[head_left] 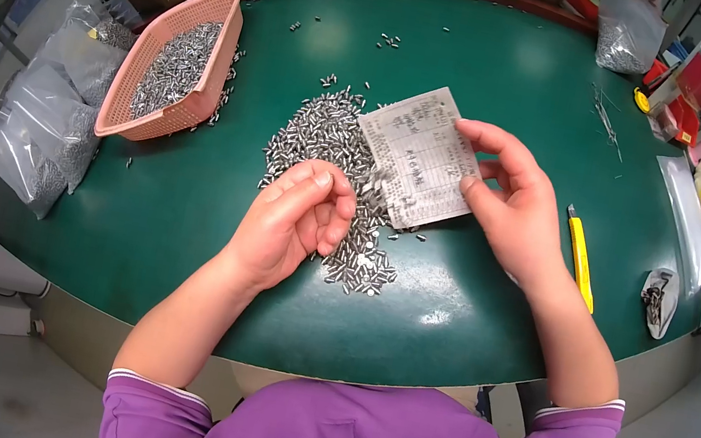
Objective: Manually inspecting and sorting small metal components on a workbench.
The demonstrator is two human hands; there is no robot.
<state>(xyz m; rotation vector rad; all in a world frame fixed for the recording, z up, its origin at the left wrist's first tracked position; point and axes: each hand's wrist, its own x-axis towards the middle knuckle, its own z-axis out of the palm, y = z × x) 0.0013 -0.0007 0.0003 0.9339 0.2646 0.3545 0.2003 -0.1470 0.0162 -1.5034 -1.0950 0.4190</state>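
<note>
The right hand (pixel 517 206) pinches a printed paper slip with a ruled grid (pixel 418 154) by its right edge, thumb under and forefinger over, so its grip is clenched on the paper. The slip lies tilted, its left part resting on a heap of small shiny metal cylinders (pixel 328 135) spread on the green table (pixel 466 305).

The left hand (pixel 294 219) hovers just left of the slip, over the lower end of the heap, fingers curled inward toward the palm in a loose cupped grip; whether it holds any of the cylinders cannot be told.

Just right of the right hand, a yellow utility knife (pixel 580 260) lies on the table, pointing away from the person. Further right sits a small clear bag with dark metal parts (pixel 658 301), and beyond it a long clear plastic bag (pixel 684 217).

To the left of the heap, well apart from the hands, a pink plastic basket (pixel 215 54) holds more of the metal cylinders. Clear bags filled with metal parts (pixel 57 130) lie off the table's left edge. Stray cylinders are scattered across the far side of the table. The person wears purple sleeves (pixel 576 428).
</note>
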